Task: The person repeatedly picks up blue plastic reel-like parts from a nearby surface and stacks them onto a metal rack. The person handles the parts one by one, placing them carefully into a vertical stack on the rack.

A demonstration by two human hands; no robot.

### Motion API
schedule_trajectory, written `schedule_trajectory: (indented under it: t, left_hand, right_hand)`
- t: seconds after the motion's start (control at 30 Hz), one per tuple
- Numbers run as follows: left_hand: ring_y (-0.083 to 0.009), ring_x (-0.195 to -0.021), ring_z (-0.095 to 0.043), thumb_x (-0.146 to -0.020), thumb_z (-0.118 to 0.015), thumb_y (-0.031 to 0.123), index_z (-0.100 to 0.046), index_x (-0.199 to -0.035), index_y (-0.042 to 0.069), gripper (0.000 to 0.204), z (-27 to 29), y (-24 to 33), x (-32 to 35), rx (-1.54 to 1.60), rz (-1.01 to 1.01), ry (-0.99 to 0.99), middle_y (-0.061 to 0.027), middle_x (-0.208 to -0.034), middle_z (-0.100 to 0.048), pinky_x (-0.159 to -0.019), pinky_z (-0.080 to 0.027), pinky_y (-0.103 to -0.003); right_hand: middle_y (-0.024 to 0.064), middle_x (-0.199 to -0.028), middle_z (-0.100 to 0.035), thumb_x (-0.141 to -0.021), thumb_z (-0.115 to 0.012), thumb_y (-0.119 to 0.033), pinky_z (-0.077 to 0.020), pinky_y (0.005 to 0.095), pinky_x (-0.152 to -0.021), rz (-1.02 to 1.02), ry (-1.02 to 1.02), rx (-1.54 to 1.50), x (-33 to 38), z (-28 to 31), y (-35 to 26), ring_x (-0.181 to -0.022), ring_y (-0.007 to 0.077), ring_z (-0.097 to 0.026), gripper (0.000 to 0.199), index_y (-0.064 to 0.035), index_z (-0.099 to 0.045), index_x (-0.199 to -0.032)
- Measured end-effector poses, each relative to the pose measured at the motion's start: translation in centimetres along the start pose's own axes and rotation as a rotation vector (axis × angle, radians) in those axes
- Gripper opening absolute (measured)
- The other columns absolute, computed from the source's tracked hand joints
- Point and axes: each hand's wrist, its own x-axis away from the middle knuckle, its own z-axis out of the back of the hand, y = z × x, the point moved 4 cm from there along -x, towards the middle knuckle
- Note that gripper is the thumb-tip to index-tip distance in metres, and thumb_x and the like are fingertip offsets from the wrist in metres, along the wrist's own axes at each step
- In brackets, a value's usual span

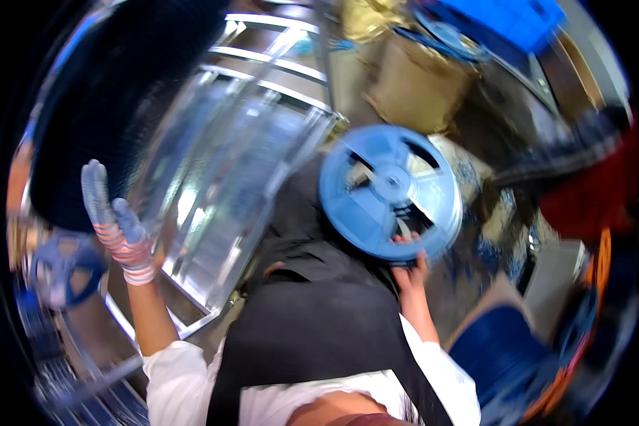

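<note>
My right hand (410, 272), bare, grips the near edge of a light blue plastic reel (392, 183). Its fingers reach through one of the cut-out openings, and the thumb lies near the rim. The reel hangs tilted in front of my dark apron, beside my leg; its far side is hidden. On the left, my left hand (121, 224) is raised in a grey glove with orange-striped cuff. Nothing is in it, and its fingers stretch out with the thumb apart. It is nearest to a large dark ribbed roll (113, 99).
A shiny metal frame (220, 170) stands ahead on the left. Another blue reel (65, 270) is at far left. Beyond my reel sits a brown sack or carton (419, 82), with a blue crate (508, 21) behind. A dark blue spool (503, 344) and orange cable (602, 266) lie right.
</note>
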Motion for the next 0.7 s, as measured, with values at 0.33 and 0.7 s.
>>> schedule_trajectory:
  t: [0.33,0.7]
  left_hand:
    - [-0.0418,-0.125,-0.039,-0.078,-0.061,0.052,-0.036,-0.137,0.000,0.083,-29.0,18.7,14.6,0.365,-0.198,-1.196,-0.0265,-0.131,-0.045,-0.108,-0.028,-0.044]
    - [-0.0390,-0.112,-0.051,-0.067,-0.077,0.029,-0.026,-0.145,0.012,0.095,-30.7,25.6,16.2,0.321,0.173,-1.318,-0.0249,-0.123,-0.050,-0.099,-0.040,-0.041]
  right_hand:
    - [0.0102,-0.107,-0.062,-0.072,-0.079,-0.026,-0.0372,0.0497,-0.104,-0.074,-0.074,-0.060,0.6,-1.4,-0.9,-0.108,0.0303,-0.058,0.052,-0.0095,-0.054,-0.114]
    - [0.0141,-0.117,-0.058,-0.072,-0.077,-0.042,-0.0378,0.0514,-0.103,-0.020,-0.109,-0.144,1.2,-0.8,-1.2,-0.112,0.0332,-0.056,0.067,-0.0085,-0.050,-0.124]
